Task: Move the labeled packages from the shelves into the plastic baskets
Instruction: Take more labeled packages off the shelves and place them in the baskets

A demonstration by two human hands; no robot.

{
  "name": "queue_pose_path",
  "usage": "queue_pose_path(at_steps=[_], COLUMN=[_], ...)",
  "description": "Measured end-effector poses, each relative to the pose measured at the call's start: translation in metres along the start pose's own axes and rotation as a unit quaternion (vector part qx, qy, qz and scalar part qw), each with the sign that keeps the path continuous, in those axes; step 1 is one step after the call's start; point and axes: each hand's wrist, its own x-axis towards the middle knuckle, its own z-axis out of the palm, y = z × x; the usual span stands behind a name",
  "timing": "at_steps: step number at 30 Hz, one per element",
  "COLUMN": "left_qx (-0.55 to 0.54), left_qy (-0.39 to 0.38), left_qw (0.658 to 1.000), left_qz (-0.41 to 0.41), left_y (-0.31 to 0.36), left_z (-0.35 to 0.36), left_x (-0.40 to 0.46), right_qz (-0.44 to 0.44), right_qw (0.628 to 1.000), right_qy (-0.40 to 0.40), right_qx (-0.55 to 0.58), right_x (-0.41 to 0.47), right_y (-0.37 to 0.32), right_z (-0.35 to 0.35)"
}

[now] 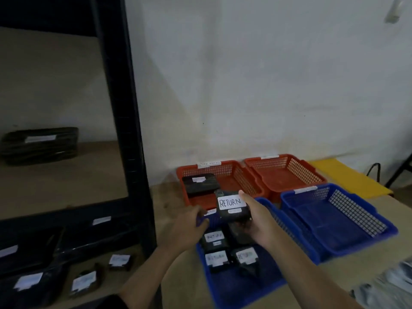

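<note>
My right hand (256, 221) grips a small black package with a white label reading RETURN (230, 207), holding it above the near blue basket (225, 288). That basket holds several black labelled packages (215, 239). My left hand (189, 226) is beside the held package, its fingers curled over the basket's far left rim. One black package (200, 184) lies in the left red basket (236, 175). More labelled packages (83, 283) rest on the lower shelf at the left, and a large one (40, 144) sits on the upper shelf board.
A black shelf post (124, 130) stands between shelves and baskets. A second red basket (285, 172) and a second blue basket (334, 221) hold nothing. A yellow sheet (347, 175) lies at the back right by the white wall.
</note>
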Motion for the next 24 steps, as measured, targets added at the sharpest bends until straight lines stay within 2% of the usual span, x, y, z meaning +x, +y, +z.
queue_pose_path(at_steps=[7, 14, 17, 24], left_qx=[-0.008, -0.013, 0.014, 0.104], left_qy=[0.021, 0.086, 0.125, 0.188], left_qw=[0.998, 0.991, 0.983, 0.960], left_qz=[-0.060, -0.099, -0.131, -0.182], left_y=[-0.015, -0.039, -0.049, -0.077], left_z=[0.028, 0.063, 0.070, 0.061], left_x=[0.078, 0.162, 0.180, 0.189], right_qz=[0.044, 0.041, 0.056, 0.155], right_qw=[0.999, 0.996, 0.992, 0.966], right_qy=[0.013, 0.005, -0.017, -0.061], right_qx=[0.003, -0.082, -0.114, -0.199], right_x=[0.091, 0.207, 0.243, 0.295], right_y=[-0.019, -0.034, -0.034, -0.002], right_z=[-0.034, -0.046, -0.040, 0.006])
